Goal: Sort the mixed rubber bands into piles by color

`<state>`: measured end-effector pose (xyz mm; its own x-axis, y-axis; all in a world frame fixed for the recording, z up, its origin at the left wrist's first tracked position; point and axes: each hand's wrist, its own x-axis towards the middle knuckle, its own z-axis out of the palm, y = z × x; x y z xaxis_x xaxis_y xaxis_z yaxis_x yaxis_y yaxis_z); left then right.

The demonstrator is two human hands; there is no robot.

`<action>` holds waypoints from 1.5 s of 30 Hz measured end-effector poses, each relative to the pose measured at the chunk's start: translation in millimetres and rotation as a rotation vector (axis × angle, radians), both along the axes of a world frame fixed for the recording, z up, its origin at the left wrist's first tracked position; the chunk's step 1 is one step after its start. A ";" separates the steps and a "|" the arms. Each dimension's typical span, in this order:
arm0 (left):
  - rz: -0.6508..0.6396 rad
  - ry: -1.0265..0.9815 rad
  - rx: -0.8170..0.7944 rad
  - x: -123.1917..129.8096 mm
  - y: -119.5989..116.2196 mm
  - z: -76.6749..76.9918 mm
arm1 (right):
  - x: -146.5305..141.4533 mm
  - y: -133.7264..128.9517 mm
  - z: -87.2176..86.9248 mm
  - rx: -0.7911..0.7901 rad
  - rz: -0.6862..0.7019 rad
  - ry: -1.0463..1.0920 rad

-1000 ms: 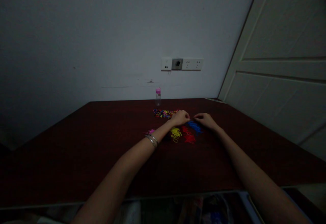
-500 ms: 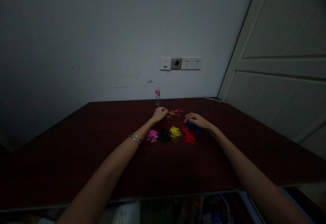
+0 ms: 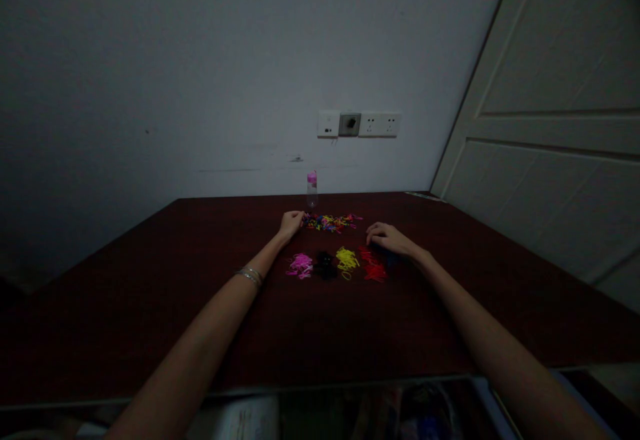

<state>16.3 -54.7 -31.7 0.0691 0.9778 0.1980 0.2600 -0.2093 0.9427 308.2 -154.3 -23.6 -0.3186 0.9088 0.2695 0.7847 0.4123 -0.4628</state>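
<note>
My left hand [image 3: 291, 223] is at the left end of a mixed-colour heap of small rubber bands [image 3: 330, 223], its fingers pinched together; whatever is between them is too small to make out. To the right, my right hand [image 3: 393, 238] rests low over a dark blue pile [image 3: 395, 260], mostly hidden under it, with fingers curled and their tips out of sight. Nearer me lie sorted piles in a row: pink bands [image 3: 301, 265], black bands [image 3: 326, 265], yellow bands [image 3: 347, 260] and red bands [image 3: 373, 267].
Behind the mixed heap a clear bottle with a pink cap [image 3: 312, 190] stands upright on the dark red table [image 3: 320, 333]. Sockets [image 3: 379, 125] are on the wall behind. An open space with stored items [image 3: 250, 419] shows below the front edge. A white door [image 3: 550, 113] is at right.
My left hand has moved left from the middle of the mixed heap to its left end, uncovering more bands. My right hand has stayed nearly in place and covers more of the blue pile.
</note>
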 end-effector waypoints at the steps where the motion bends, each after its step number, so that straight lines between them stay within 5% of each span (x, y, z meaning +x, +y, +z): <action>1: -0.001 0.006 0.012 0.2 0.1 -0.6 | 1.2 0.4 -1.0 0.008 -0.011 0.008; 22: 0.052 -0.051 0.105 -4.1 1.5 -8.4 | 21.0 7.9 -9.8 0.081 -0.118 0.207; 28: 0.149 0.212 0.119 -14.7 10.9 -7.6 | 27.2 7.7 -12.7 0.105 -0.232 0.201; 36: -0.030 0.702 0.099 -11.8 -1.5 -1.3 | 28.9 7.5 -18.1 0.082 -0.256 0.200; 45: 0.029 0.854 0.155 -6.4 -12.5 -0.7 | 30.1 8.8 -20.3 0.057 -0.257 0.160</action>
